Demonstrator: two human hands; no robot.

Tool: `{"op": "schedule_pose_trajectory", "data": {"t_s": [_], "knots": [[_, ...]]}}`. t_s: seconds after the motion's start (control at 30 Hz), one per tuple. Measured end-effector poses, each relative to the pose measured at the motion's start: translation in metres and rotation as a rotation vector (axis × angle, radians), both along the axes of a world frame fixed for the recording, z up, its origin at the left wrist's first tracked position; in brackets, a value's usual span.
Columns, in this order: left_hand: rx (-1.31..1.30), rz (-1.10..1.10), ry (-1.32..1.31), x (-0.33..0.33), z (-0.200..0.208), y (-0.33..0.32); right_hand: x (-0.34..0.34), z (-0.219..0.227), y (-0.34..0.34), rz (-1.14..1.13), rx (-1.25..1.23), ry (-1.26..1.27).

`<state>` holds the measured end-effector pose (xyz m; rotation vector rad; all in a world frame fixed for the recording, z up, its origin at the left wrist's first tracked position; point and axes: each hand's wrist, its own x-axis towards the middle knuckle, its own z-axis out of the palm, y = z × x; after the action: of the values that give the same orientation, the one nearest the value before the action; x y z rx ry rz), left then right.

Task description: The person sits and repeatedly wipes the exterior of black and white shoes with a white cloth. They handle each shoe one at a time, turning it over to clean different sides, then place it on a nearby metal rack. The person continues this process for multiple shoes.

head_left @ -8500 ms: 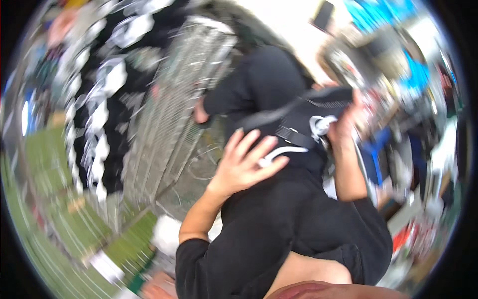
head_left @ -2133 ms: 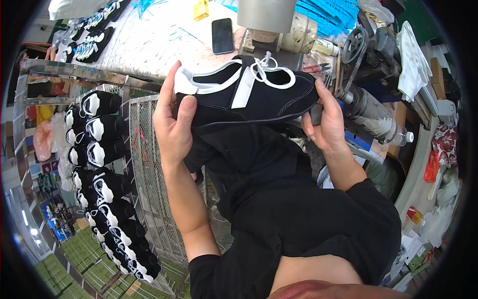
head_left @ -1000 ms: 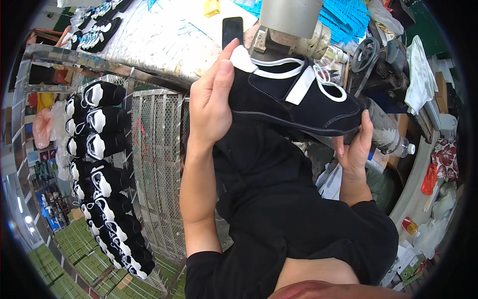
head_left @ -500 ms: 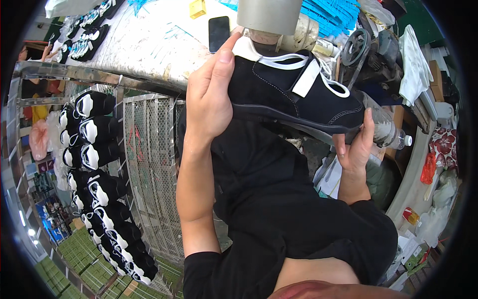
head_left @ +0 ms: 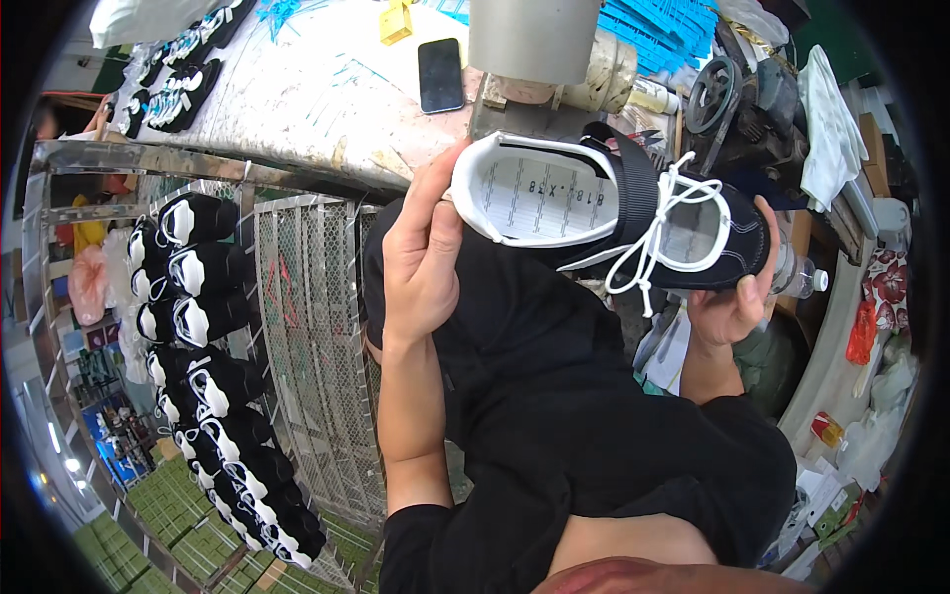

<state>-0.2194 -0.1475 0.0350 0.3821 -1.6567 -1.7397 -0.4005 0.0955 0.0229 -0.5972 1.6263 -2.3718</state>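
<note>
A black shoe (head_left: 740, 236) with white lining, white laces tied in a bow and a black strap is held level between my two hands, its opening facing up. My left hand (head_left: 426, 247) grips the heel end, the thumb bent toward the white rim. At the toe, my right hand (head_left: 730, 307) has its fingers and thumb closed round the tip. Inside the shoe a pale insole (head_left: 544, 196) with printed marks shows. Beyond the shoe stands a grey cylindrical machine part (head_left: 534, 40).
A black phone (head_left: 440, 75) and a yellow block (head_left: 395, 22) lie on the stained white worktable (head_left: 297, 109). Blue strips (head_left: 658, 35) are heaped at the back. To the left, a metal rack (head_left: 317, 346) stands beside rows of black-and-white shoes (head_left: 203, 317). A handwheel (head_left: 712, 94) is at right.
The shoe has rolled from its side view to show its opening and insole, and has shifted slightly right and down. Both hands have moved with it, still holding heel and toe.
</note>
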Motion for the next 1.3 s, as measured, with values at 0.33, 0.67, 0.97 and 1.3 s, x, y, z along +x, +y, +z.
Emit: {"op": "schedule_pose_trajectory", "data": {"t_s": [0.33, 0.67, 0.97, 1.3], "knots": [[0.139, -0.124, 0.14, -0.02, 0.006, 0.005, -0.017, 0.006, 0.004, -0.071, -0.095, 0.151], [0.072, -0.003, 0.309, 0.002, -0.031, 0.01, 0.005, -0.031, -0.01, 0.138, -0.137, 0.003], [-0.341, 0.067, 0.362, 0.052, -0.026, 0.007, 0.008, -0.07, -0.032, 0.373, -0.201, -0.129], [-0.347, 0.273, 0.101, 0.112, -0.051, 0.028, 0.038, -0.103, -0.027, 0.505, 0.095, -0.068]]}}
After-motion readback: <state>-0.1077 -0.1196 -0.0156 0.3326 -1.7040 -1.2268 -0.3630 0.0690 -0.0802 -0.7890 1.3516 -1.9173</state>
